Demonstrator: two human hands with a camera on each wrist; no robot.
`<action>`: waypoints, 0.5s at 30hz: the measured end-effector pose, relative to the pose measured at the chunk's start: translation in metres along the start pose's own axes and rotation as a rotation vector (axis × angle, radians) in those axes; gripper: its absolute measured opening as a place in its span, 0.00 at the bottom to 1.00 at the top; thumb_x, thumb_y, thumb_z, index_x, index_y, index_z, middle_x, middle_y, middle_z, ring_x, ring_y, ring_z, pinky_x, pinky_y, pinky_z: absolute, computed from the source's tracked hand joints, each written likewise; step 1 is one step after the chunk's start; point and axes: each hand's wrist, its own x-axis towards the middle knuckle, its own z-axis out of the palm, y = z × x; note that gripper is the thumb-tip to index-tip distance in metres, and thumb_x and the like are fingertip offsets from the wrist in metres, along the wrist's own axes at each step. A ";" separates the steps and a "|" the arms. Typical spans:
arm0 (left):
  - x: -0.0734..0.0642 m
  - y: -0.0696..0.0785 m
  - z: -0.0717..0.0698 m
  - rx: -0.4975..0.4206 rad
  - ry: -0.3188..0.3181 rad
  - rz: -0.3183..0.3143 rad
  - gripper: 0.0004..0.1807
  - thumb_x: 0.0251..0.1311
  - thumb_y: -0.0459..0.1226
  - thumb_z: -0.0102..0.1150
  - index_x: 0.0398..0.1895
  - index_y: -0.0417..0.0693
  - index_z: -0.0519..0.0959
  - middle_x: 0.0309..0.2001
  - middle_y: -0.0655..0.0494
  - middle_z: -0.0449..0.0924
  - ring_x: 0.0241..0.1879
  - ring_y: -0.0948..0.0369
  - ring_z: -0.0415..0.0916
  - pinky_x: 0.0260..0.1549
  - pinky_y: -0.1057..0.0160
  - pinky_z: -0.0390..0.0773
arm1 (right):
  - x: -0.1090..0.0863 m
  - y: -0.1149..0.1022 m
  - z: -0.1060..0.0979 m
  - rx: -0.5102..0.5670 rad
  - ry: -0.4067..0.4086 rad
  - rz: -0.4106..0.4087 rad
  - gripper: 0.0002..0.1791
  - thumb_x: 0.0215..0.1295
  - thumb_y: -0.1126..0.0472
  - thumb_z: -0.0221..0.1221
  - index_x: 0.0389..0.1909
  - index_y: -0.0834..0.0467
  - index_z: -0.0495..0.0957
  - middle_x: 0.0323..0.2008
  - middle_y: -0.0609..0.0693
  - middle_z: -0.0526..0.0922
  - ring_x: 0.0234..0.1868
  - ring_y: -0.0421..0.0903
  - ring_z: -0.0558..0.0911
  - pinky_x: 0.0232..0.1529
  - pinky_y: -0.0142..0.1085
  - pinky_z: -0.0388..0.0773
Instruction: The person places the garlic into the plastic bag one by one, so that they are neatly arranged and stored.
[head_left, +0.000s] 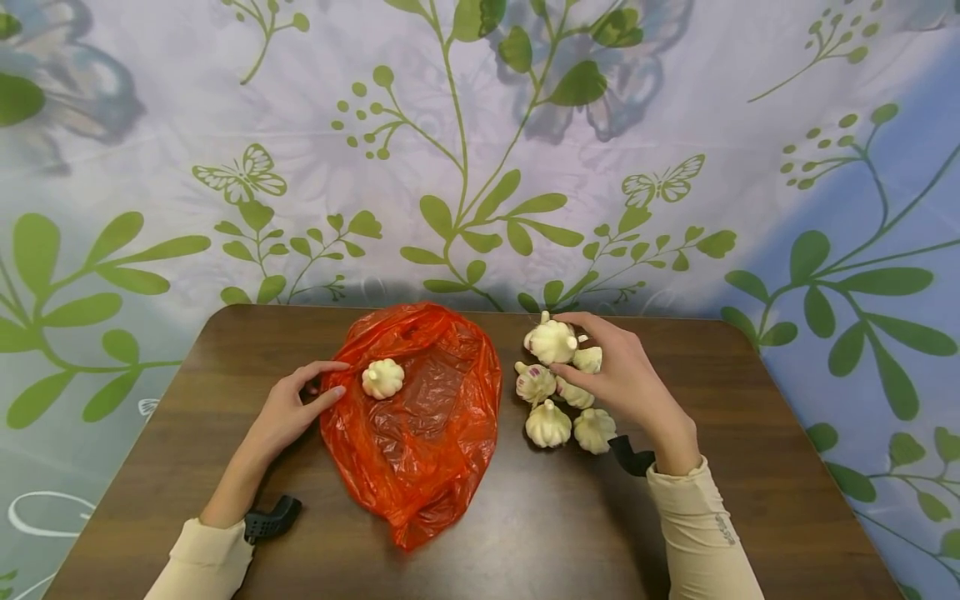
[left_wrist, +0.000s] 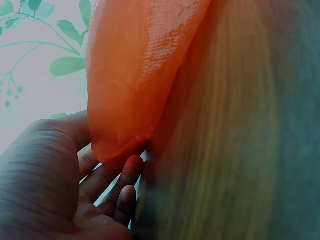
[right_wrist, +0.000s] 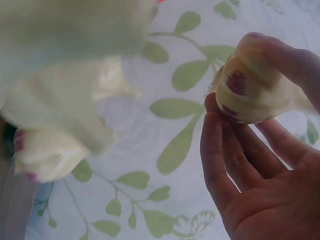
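Right now I have one garlic bulb [head_left: 552, 343] pinched between the thumb and fingers of my right hand [head_left: 622, 373], my grip only as wide as the bulb itself. It is at the far end of a cluster, and in the right wrist view purple streaks mark its skin. Near it I count five loose bulbs [head_left: 548, 426] on the table, one of them partly covered by my fingers. Some in the cluster touch or overlap from above.

One more bulb [head_left: 383, 379] is over to the left, making seven that I can see. It lies at the red plastic bag [head_left: 435, 492], within the bag's outline and toward its left edge; whether film covers any of it I can't tell. The bag, the only container here, is crumpled and spread on the table. My left hand [head_left: 287, 406] curls its fingers and thumb around the left edge, though how tightly I cannot tell.

Under everything is the brown wooden table [head_left: 750, 467], and behind it hangs one leaf-and-butterfly patterned backdrop [head_left: 300, 100].
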 end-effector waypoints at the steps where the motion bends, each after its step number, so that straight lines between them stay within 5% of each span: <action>1: 0.000 0.000 0.000 -0.002 0.000 -0.001 0.19 0.72 0.44 0.66 0.64 0.57 0.83 0.50 0.51 0.82 0.41 0.58 0.71 0.40 0.66 0.71 | 0.002 -0.002 0.002 0.006 -0.005 -0.002 0.35 0.61 0.55 0.77 0.69 0.50 0.76 0.61 0.46 0.84 0.51 0.47 0.84 0.51 0.51 0.81; 6: -0.001 0.001 0.000 -0.009 0.003 -0.007 0.19 0.72 0.44 0.67 0.64 0.58 0.83 0.49 0.52 0.82 0.40 0.58 0.70 0.40 0.65 0.71 | 0.009 -0.010 0.010 0.025 -0.027 -0.034 0.36 0.60 0.56 0.77 0.70 0.52 0.76 0.52 0.46 0.85 0.45 0.45 0.82 0.46 0.45 0.80; 15: 0.001 -0.001 0.001 0.002 0.010 0.002 0.19 0.72 0.44 0.67 0.64 0.58 0.83 0.50 0.51 0.83 0.40 0.57 0.70 0.41 0.64 0.71 | 0.014 -0.019 0.020 0.053 -0.063 -0.053 0.35 0.61 0.58 0.76 0.69 0.51 0.76 0.56 0.46 0.84 0.47 0.45 0.83 0.47 0.45 0.82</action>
